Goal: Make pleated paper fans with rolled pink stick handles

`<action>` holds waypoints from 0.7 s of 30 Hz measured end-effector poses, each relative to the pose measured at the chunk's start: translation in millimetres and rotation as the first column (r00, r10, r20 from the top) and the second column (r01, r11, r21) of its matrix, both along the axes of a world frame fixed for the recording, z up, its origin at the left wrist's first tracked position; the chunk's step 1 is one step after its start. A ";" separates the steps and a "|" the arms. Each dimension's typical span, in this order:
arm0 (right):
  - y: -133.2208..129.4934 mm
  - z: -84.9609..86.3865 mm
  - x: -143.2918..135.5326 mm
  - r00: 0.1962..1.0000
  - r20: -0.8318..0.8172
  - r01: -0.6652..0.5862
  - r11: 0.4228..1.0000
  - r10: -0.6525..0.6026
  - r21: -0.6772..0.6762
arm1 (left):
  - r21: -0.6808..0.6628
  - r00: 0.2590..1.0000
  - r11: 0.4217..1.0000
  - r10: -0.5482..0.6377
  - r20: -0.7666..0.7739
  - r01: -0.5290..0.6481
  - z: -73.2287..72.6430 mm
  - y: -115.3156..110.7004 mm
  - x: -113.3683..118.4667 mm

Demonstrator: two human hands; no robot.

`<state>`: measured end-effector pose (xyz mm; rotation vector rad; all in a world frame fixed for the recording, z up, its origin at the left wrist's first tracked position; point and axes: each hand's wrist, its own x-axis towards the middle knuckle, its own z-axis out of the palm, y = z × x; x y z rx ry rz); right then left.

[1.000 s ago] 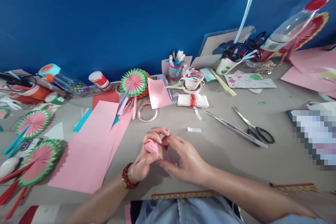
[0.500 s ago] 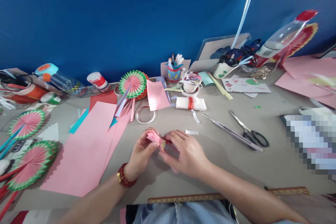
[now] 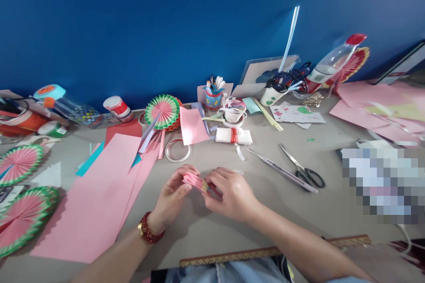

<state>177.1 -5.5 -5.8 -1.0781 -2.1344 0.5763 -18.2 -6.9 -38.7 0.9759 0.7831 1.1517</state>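
Between my two hands is a narrow bundle of folded pink paper [image 3: 195, 181], with a yellowish band near its middle. My left hand [image 3: 173, 193], with a dark red bead bracelet [image 3: 149, 228] at the wrist, pinches the left end between thumb and fingers. The right end is gripped by my right hand [image 3: 230, 193], whose fingers hide much of it. A roll of tape [image 3: 178, 149] lies just beyond my left hand. Beyond my right hand are a white bundle tied with red string [image 3: 234, 135] and a slim grey cutter-like tool [image 3: 282, 170]. Black-handled scissors [image 3: 303, 168] lie beside that tool.
Large pink paper sheets [image 3: 89, 199] spread across the left side. Green-edged pink paper fans [image 3: 162, 112] lie at the left and back. A pen cup [image 3: 213, 98], a bottle with a red cap [image 3: 334, 62] and a small jar [image 3: 117, 108] stand along the blue wall [image 3: 133, 22].
The whole view has shifted, so most things sit further left. Both hands keep hold of the folded pink paper, and its bundle shows a little more between them.
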 end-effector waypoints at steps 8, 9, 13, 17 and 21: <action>-0.5 0.9 -1.2 0.997 0.071 -0.013 0.996 0.019 -0.084 | 0.033 0.997 0.996 0.078 -0.008 -0.078 -0.1 -0.7 0.0; -0.7 0.9 -1.1 0.997 0.069 -0.024 0.996 0.029 -0.083 | 0.038 0.997 0.996 0.079 -0.016 -0.079 0.0 -1.2 0.6; -1.4 -0.3 0.2 0.998 0.040 -0.046 0.997 0.049 -0.064 | 0.064 0.996 0.996 0.069 -0.057 -0.065 0.2 -2.4 2.6; -0.6 -3.5 1.7 0.999 0.019 -0.041 0.997 0.043 -0.071 | 0.139 0.996 0.990 0.035 -0.081 -0.023 1.3 -2.6 2.3; 1.0 -6.3 1.8 0.997 0.062 -0.030 0.996 0.035 -0.085 | 0.196 0.998 0.981 0.014 -0.061 -0.002 1.3 -1.3 0.0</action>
